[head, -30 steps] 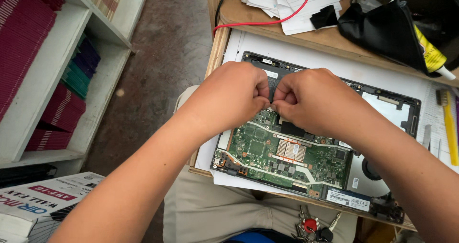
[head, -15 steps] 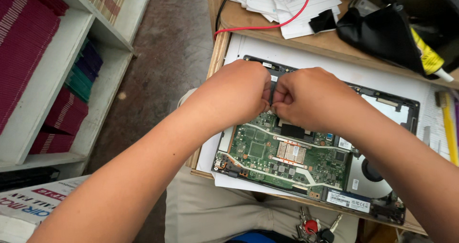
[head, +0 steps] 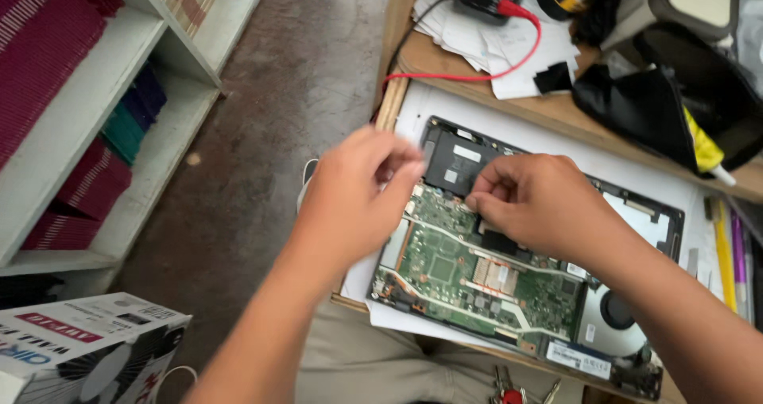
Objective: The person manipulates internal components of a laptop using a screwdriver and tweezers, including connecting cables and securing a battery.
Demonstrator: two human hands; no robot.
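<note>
An opened laptop (head: 636, 213) lies on a white sheet, showing its green circuit board (head: 453, 273), a black module (head: 457, 162) and a round fan (head: 616, 313). My left hand (head: 358, 197) hovers, blurred, over the board's left edge with thumb and fingers drawn together. Whether it holds anything is unclear. My right hand (head: 540, 205) rests on the board's upper middle, just below the black module. Its thumb and forefinger are pinched at the board surface, and what lies between them is hidden.
A wooden table (head: 397, 78) carries papers (head: 517, 54), a red wire (head: 477, 77), a black bag (head: 652, 110) and yellow pencils (head: 722, 253). White shelves (head: 159, 134) with magenta books stand at left. A printed box (head: 87, 348) is at bottom left, and keys (head: 509, 392) hang below.
Both hands were pinched together over the board's top middle. My left hand has since pulled away to the left and up, while the right stays on the board. The view has shifted.
</note>
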